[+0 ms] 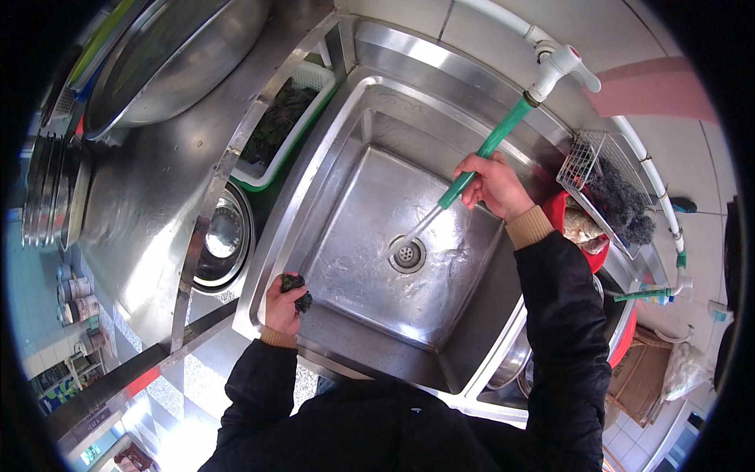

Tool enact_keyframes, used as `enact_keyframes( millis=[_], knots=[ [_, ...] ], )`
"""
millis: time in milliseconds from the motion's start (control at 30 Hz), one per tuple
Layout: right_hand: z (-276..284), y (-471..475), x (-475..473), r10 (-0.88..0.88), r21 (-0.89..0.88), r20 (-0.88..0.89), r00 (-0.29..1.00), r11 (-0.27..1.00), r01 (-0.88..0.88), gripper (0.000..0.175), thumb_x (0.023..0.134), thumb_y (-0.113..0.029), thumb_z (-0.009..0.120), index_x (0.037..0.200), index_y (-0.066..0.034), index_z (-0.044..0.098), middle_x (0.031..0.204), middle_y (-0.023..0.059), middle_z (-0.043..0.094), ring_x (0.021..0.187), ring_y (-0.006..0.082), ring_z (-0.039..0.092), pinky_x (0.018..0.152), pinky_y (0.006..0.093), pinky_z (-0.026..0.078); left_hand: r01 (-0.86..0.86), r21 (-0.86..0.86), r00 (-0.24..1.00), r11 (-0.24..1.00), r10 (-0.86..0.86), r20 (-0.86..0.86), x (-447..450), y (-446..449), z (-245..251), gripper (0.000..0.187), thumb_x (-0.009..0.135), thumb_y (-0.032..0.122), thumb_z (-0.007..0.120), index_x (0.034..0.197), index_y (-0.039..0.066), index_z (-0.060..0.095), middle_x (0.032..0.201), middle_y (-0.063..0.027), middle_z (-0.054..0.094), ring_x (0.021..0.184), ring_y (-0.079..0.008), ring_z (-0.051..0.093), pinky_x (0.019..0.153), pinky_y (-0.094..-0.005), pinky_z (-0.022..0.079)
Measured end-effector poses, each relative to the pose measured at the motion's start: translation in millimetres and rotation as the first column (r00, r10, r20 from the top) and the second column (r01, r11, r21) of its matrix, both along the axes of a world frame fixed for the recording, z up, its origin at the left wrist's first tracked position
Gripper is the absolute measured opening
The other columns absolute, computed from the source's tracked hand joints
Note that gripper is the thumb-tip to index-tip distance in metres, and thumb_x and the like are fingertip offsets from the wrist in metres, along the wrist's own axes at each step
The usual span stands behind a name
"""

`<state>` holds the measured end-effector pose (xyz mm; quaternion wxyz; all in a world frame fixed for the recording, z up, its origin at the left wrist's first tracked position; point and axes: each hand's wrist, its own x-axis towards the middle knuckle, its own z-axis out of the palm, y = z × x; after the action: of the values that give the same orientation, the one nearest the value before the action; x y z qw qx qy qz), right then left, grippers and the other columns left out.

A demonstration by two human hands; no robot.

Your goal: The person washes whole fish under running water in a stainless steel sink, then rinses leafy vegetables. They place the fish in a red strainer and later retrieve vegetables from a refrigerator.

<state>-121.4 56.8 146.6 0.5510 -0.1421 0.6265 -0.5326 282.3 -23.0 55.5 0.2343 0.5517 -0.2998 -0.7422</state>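
My right hand (494, 184) grips a green hose (505, 131) that hangs from a white plastic tap (554, 69) on the wall. Water runs from the hose's end onto the floor of the stainless steel sink (348, 248), close to the round drain strainer (406, 253). My left hand (284, 308) is closed around a dark green clump (296, 291), perhaps a scouring pad or leaves, above the sink's near left corner. Left of the sink, a white and green plastic basket (295, 127) holds dark leafy greens (277, 121).
A large steel bowl (183, 76) rests on the steel counter (147, 177) at left, with metal bowls (227, 236) lower down. Right of the sink are a wire basket (584, 156) with dark mesh, a red container (597, 258) with food inside, and a second basin.
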Motion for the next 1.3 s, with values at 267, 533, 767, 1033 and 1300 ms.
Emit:
enact_keyframes(
  millis=[267,533,767,1033,1300],
  knots=[
    [11.4,16.4,-14.5,0.116,0.116,-0.062,0.991,0.987,-0.108,0.021,0.075,-0.014,0.057,0.068,0.0060,0.055,0.053,0.0123,0.054,0.035,0.0177,0.053,0.030,0.0282,0.042,-0.005,-0.009,1.000,1.000,0.005,-0.006,-2.1,-2.0,0.7,0.030,0.071,-0.011,0.058,0.097,0.003,0.055,0.083,-0.0044,0.056,0.073,-0.0150,0.056,0.062,-0.0254,0.047],
    [21.4,25.0,-23.5,0.219,0.244,-0.151,0.964,0.953,-0.178,0.019,0.073,-0.013,0.056,0.067,0.0053,0.054,0.052,0.0109,0.053,0.030,0.0163,0.046,0.027,0.0260,0.038,-0.006,-0.008,1.000,1.000,0.006,-0.014,1.4,-3.1,2.0,0.030,0.071,-0.011,0.058,0.098,0.003,0.055,0.083,-0.0044,0.056,0.074,-0.0155,0.056,0.063,-0.0264,0.048],
    [11.5,25.6,-31.0,0.276,0.341,-0.277,0.920,0.924,-0.174,0.021,0.076,-0.017,0.058,0.074,0.0034,0.056,0.055,0.0088,0.054,0.035,0.0147,0.049,0.031,0.0252,0.040,-0.028,0.004,1.000,1.000,0.028,0.001,3.3,-3.6,-0.6,0.031,0.073,-0.012,0.056,0.100,0.003,0.053,0.083,-0.0062,0.056,0.071,-0.0190,0.057,0.058,-0.0291,0.048],
    [30.7,10.7,-43.2,-0.143,-0.113,-0.776,0.614,0.990,0.088,0.040,0.079,-0.014,0.062,0.112,0.0041,0.051,0.094,0.0101,0.060,0.087,0.0188,0.060,0.071,0.0295,0.049,0.015,-0.017,1.000,1.000,-0.015,-0.028,3.2,-4.1,6.2,0.030,0.070,-0.010,0.058,0.096,0.005,0.055,0.082,-0.0036,0.055,0.074,-0.0154,0.055,0.063,-0.0266,0.047],
    [99.8,-12.4,-40.0,-0.681,-0.633,-0.575,0.453,0.722,0.280,0.063,0.076,-0.003,0.059,0.131,0.0053,0.029,0.127,0.0141,0.042,0.120,0.0245,0.040,0.088,0.0319,0.044,0.016,-0.026,0.997,1.000,-0.018,-0.081,0.4,2.0,19.0,0.029,0.070,-0.011,0.059,0.094,0.005,0.056,0.081,-0.0032,0.056,0.071,-0.0153,0.056,0.063,-0.0267,0.047]
  ],
)
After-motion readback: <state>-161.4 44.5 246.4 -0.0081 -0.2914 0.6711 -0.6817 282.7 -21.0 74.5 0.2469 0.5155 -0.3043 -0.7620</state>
